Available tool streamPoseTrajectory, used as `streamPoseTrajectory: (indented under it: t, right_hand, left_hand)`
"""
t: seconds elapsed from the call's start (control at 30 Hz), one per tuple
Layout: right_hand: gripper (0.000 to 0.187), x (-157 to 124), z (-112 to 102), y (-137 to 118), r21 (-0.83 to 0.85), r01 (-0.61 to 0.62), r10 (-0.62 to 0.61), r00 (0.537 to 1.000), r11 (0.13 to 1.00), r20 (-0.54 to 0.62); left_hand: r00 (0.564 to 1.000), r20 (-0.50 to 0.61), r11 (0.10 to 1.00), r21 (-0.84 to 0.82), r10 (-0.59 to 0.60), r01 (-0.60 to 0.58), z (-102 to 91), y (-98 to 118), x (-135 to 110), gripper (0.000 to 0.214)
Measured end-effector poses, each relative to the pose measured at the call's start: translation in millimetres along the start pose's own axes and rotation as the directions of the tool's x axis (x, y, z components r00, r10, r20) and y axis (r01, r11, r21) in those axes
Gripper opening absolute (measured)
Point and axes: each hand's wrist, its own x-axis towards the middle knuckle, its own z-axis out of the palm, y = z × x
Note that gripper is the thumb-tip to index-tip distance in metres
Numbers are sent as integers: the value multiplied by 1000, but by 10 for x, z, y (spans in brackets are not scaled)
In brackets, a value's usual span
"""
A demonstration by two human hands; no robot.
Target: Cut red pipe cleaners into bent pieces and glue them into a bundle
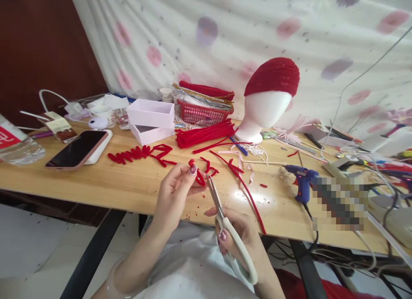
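Observation:
Between thumb and fingers, my left hand [177,191] pinches a red pipe cleaner [200,179] bent into a loop. My right hand [240,232] grips a pair of scissors [222,213] with pale handles. The blades point up and away from me, their tips beside the loop; whether they touch it I cannot tell. Just beyond lies a small twisted red piece [210,167]. A long red pipe cleaner [249,196] runs across the table to its front edge. Left of my hands rest a zigzag red piece [130,154] and a bent red outline [162,154].
A bundle of red pipe cleaners [206,135] lies before a red basket [204,113]. Behind stands a white foam head [265,110] with a red cap [273,78]. A blue glue gun [302,183] with cord is at right. A phone [79,149] and bottle [22,144] are left.

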Motion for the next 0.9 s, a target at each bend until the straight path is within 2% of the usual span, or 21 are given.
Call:
streamPoseTrajectory:
  t: [0.1,0.2,0.43,0.7,0.9]
  right_hand:
    - [50,6,29,-2,28,0,0,1000,1000,8]
    - [48,18,66,21,85,2,-1,1000,996,-9]
    - [46,25,86,132,133,25,-17,998,991,-60]
    - [43,49,121,-48,79,20,-16,999,997,-49]
    - [41,49,130,-67,72,5,-3,999,997,-33]
  left_hand:
    - [997,-17,997,25,73,-73,28,-36,-12,24]
    - [995,-28,995,31,100,-99,55,-55,-33,26]
    - [996,-54,997,22,72,-71,83,-80,-67,29]
    - [990,-120,997,20,70,-68,85,-112,-71,27]
    - [989,-132,997,36,73,-69,80,-125,-71,27]
